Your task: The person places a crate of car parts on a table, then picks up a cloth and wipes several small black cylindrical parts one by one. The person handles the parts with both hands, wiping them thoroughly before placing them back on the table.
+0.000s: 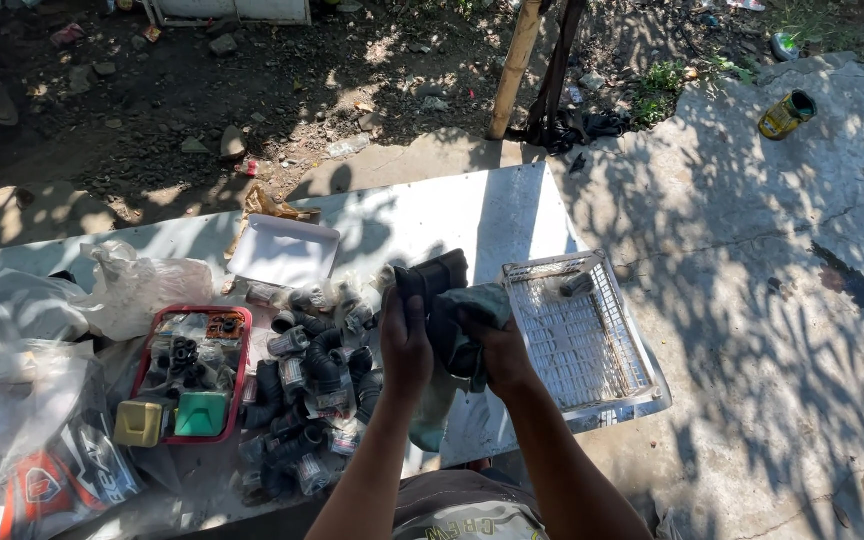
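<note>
My left hand (405, 345) grips a black rubber hose piece (434, 275) and holds it up over the table. Against that hose my right hand (497, 352) presses a greenish-grey cloth (474, 305), whose loose end hangs down between my forearms. Both hands hover just left of a white plastic basket (612, 385), which holds one small dark part (577, 285) at its far end. A pile of black rubber hoses and elbows (314, 390), several with labels, lies on the table left of my hands.
A red tray (241, 385) of small parts, with a yellow and a green block, sits left of the pile. Clear plastic bags (142, 285) and a white lid (284, 250) lie behind. A bamboo pole (515, 65) stands beyond the metal table (472, 215); a yellow can (786, 115) lies on concrete.
</note>
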